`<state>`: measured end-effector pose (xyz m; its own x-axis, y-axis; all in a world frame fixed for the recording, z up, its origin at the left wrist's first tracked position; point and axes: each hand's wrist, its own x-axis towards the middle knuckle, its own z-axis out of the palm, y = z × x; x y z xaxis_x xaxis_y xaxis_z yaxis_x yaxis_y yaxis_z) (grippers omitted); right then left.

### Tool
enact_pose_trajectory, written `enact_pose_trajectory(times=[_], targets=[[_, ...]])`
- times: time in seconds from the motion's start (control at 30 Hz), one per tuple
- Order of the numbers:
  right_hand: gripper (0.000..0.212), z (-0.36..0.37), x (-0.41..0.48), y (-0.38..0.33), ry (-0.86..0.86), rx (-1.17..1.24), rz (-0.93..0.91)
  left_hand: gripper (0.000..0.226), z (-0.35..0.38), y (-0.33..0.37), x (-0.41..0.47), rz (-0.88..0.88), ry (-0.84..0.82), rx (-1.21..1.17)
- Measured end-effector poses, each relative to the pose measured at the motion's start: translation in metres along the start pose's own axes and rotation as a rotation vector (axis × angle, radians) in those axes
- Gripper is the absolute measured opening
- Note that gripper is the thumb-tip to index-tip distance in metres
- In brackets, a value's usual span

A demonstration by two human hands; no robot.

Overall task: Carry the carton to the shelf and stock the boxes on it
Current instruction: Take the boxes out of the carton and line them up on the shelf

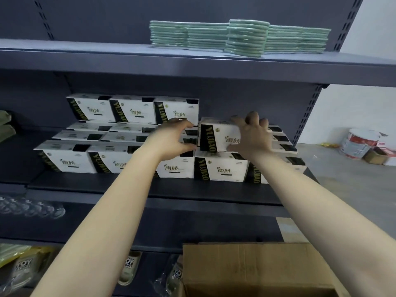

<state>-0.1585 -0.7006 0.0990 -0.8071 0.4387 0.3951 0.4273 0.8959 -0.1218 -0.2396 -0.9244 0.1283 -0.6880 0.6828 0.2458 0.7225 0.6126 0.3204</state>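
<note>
On the half-stocked shelf (192,190), a box (216,137) was held atop the bottom boxes (222,168), with the grip of the right hand (255,137) wrapped round its end. The left hand (171,138) was kept loosely open just beside it, probably for squaring it up. The carton (246,271) was left below, within easy reach.

- Shelving (192,61): uniform dark slate blue; uprights carry rows of black slots.
- Boxes (137,112), middle shelf: white, with a black vertical band lettered "YUJIAO" in gold, green-and-black characters, and a black patch on top.
- Held box (218,136), right of centre: same pattern.
- Flat packs (240,37), upper shelf: pale mint green.
- Carton (257,273), near right: plain brown cardboard.
- Slippers (128,269), lower shelf: beige, with black-and-white "TOY STORY" lettering.
- Tin (360,144), far right: white and red.
- Floor (353,185): grey.
- Wall (375,28): white.
</note>
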Motion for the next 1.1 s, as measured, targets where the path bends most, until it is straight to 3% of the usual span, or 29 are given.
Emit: enact_pose_trajectory(times=[0.63,0.83,0.97,1.1], targets=[[0.068,0.052,0.079,-0.003,0.066,0.012,0.072,0.053,0.051,-0.041,0.064,0.091,0.052,-0.088],[0.069,0.064,0.104,-0.009,0.072,-0.002,0.094,0.054,0.049,-0.050,0.076,0.103,0.070,-0.084],[0.083,0.072,0.119,-0.013,0.076,0.031,0.130,0.055,0.045,-0.057,0.080,0.083,0.073,-0.040],[0.076,0.081,0.127,-0.009,0.097,0.028,0.120,0.053,0.046,-0.062,0.082,0.071,0.074,-0.016]])
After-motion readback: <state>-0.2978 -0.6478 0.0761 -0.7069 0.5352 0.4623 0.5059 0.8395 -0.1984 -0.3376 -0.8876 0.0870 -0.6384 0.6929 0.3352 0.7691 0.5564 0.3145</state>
